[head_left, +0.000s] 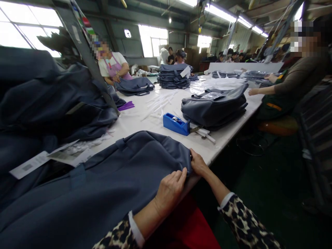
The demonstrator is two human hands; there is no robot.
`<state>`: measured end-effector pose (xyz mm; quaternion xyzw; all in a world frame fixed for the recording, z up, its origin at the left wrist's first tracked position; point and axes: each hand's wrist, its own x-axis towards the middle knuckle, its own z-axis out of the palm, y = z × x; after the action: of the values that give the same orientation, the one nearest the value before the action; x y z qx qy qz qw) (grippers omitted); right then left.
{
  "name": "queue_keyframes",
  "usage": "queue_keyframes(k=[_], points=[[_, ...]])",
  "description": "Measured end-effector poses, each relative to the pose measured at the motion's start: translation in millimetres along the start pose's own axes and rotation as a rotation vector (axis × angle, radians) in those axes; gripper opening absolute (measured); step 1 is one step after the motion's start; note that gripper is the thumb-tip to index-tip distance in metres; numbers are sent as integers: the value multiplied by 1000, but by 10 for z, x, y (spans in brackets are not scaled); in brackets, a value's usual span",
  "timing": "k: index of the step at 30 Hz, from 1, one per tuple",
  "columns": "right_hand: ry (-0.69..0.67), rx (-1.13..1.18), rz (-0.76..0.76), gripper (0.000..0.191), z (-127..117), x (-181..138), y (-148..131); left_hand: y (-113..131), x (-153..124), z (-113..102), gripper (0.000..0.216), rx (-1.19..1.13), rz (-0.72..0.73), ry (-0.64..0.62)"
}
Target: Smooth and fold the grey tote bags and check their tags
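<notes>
A large dark blue-grey bag (109, 180) lies flat in front of me on the white table (145, 119). My left hand (169, 190) pinches the bag's near right corner with its fingers closed on the fabric. My right hand (198, 163) grips the same corner edge just to the right, fingers curled round it. Both sleeves have a leopard print. Paper tags (44, 159) lie on the bag's left side.
A blue tape dispenser (176, 123) and white sticks sit mid-table, beside a grey bag (215, 107). A heap of dark bags (46, 100) rises at left, folded stacks (173, 76) at the back. Other people sit around the table.
</notes>
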<state>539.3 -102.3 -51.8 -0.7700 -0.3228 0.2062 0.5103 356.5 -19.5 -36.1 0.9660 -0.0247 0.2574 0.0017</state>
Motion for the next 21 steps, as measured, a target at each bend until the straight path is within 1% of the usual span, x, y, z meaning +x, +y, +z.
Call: queue_keyframes(k=[2, 5, 9, 13, 15, 16, 18, 21], points=[[-55, 39, 6, 29, -32, 48, 24, -1, -14, 13, 44, -22, -7, 20], [-143, 100, 53, 19, -70, 145, 80, 6, -33, 34, 46, -71, 1, 36], [-217, 142, 100, 24, -137, 213, 102, 31, -42, 45, 43, -108, 2, 54], [-296, 124, 122, 31, -296, 158, 5, 52, -52, 38, 36, -98, 20, 3], [-314, 78, 134, 39, -349, 113, -61, 60, -59, 44, 35, -86, 26, -12], [-300, 40, 139, 45, -346, 93, -88, 65, -59, 48, 35, -75, 34, -19], [-214, -73, 147, 51, -267, 69, -124, 78, -44, 54, 35, -45, 58, -46], [-12, -300, 160, 47, -34, 64, -132, 94, 3, 20, 35, -18, 60, -121]])
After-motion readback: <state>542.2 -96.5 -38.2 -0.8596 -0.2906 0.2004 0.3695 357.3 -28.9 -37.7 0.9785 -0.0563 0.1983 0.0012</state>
